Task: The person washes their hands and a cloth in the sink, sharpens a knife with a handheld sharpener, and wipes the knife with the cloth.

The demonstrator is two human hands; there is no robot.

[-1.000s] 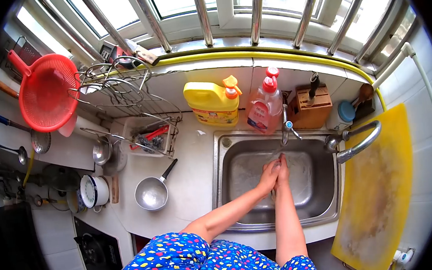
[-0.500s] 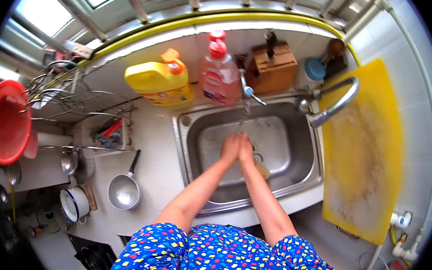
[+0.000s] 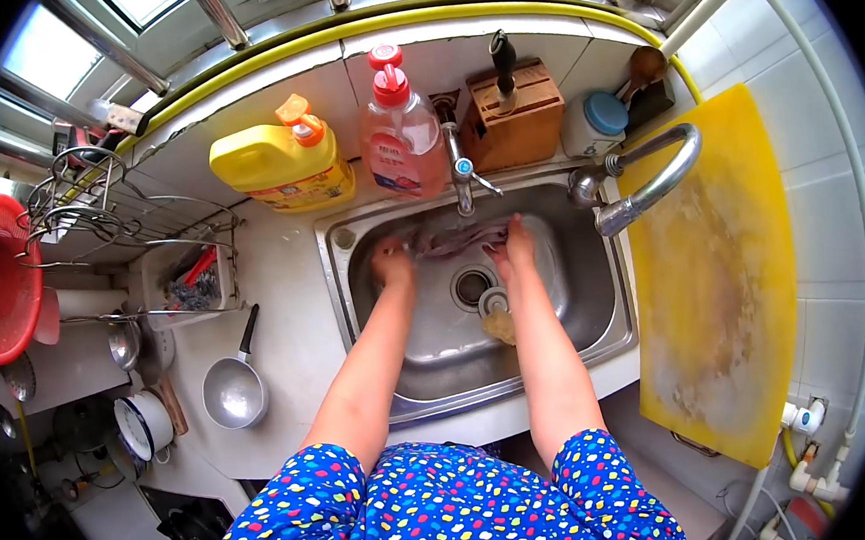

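Note:
A wet greyish-pink cloth (image 3: pixel 460 239) stretches sideways between my hands, low in the steel sink (image 3: pixel 430 380) under the small tap (image 3: pixel 463 173). My left hand (image 3: pixel 392 261) is closed round its left end. At the other end, my right hand (image 3: pixel 513 247) grips the cloth between thumb and fingers. Between my forearms the round drain hole (image 3: pixel 473 286) shows, with a drain strainer (image 3: pixel 492 300) beside it. A yellowish lump (image 3: pixel 500 327), perhaps a sponge, lies against the strainer, close to my right forearm.
Behind the sink stand a yellow jug (image 3: pixel 285 167), a pink pump bottle (image 3: pixel 403 137) and a wooden knife block (image 3: pixel 512 114). A curved faucet (image 3: pixel 657 182) and a yellow board (image 3: pixel 714 280) are at the right. On the left counter sits a saucepan (image 3: pixel 234 392) near a wire rack (image 3: pixel 118 217).
My hands were together over the sink's middle; now they are spread apart and farther back, with the cloth pulled out between them. The drain hole has come into view.

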